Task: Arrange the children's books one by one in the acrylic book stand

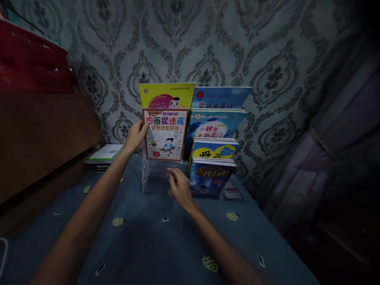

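A clear acrylic tiered book stand (144,178) stands on the table against the wall. My left hand (137,135) is closed on the left edge of a brown-bordered picture book (166,134), which is upright in the left column. Behind that book rises a yellow book (166,90). In front of the stand's lower left tier is my right hand (180,187), its fingers loosely bent and apart, holding nothing. The right column carries a blue book (221,95), a teal-blue book (219,122), a blue-and-yellow book (215,149) and a dark blue book (209,180).
A dark patterned tablecloth (142,245) covers the table. Several books or papers (108,152) are stacked at the left, beside a brown wooden cabinet (44,138) with a red bag or box (32,59) on top. At the right hangs a tied curtain (311,178).
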Action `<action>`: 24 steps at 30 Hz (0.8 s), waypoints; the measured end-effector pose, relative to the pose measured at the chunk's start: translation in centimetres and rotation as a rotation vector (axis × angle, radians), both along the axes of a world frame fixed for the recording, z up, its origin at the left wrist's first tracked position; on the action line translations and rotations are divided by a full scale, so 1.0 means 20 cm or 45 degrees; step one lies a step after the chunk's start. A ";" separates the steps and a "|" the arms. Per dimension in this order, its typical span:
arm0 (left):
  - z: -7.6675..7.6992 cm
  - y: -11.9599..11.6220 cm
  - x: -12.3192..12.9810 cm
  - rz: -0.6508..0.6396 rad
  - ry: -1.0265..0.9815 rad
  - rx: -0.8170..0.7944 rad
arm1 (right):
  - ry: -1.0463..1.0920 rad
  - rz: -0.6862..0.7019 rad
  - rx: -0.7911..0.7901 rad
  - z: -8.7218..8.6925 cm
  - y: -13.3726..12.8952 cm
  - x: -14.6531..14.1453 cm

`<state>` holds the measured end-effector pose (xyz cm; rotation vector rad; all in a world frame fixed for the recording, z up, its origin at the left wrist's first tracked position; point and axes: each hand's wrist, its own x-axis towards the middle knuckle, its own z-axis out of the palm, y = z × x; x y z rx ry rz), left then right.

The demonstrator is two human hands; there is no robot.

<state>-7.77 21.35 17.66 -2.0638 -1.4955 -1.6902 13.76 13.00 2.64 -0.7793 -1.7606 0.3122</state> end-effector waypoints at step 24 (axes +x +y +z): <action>-0.10 -0.09 0.02 -0.065 -0.045 -0.019 | -0.160 0.057 0.085 -0.28 -0.02 -0.07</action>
